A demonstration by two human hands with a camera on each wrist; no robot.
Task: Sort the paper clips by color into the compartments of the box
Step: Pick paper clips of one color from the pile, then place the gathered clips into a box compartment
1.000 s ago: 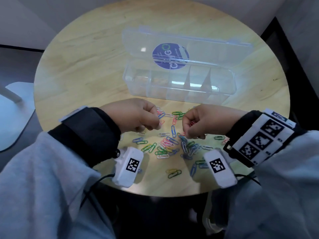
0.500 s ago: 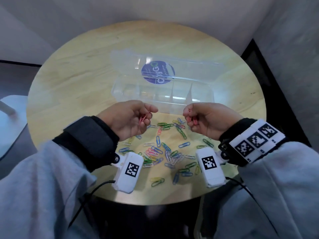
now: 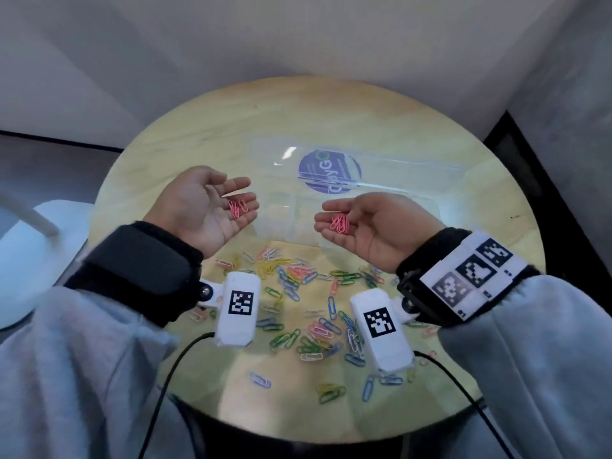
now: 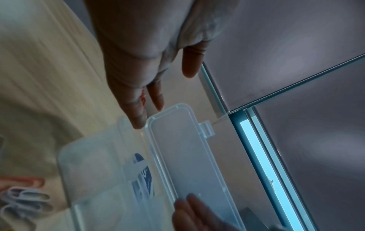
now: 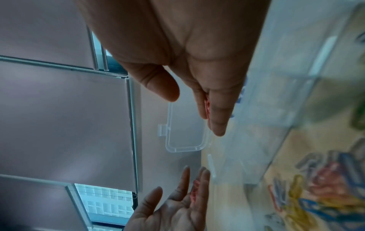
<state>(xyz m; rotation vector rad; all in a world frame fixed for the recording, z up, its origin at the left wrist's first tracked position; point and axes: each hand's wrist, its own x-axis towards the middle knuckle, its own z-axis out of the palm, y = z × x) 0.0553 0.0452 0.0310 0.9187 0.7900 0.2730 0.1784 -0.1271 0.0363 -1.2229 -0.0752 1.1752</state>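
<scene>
Both hands are raised palm-up over the round wooden table. My left hand lies open with a few pink paper clips resting on its fingers. My right hand is open too, and a small bunch of pink clips lies on its fingers. The clear compartment box stands just beyond and between the hands, its lid laid back with a blue round sticker. A loose pile of mixed-colour clips is spread on the table below the wrists.
Walls close in behind the table, with a dark gap at the right. A white chair seat is at the left beside the table. Cables run from the wrist cameras over the near table edge.
Both hands have lifted from the pile, turned palm-up and uncurled, showing the pink clips they had been pinching. The head view has tilted up, so the table appears lower.
</scene>
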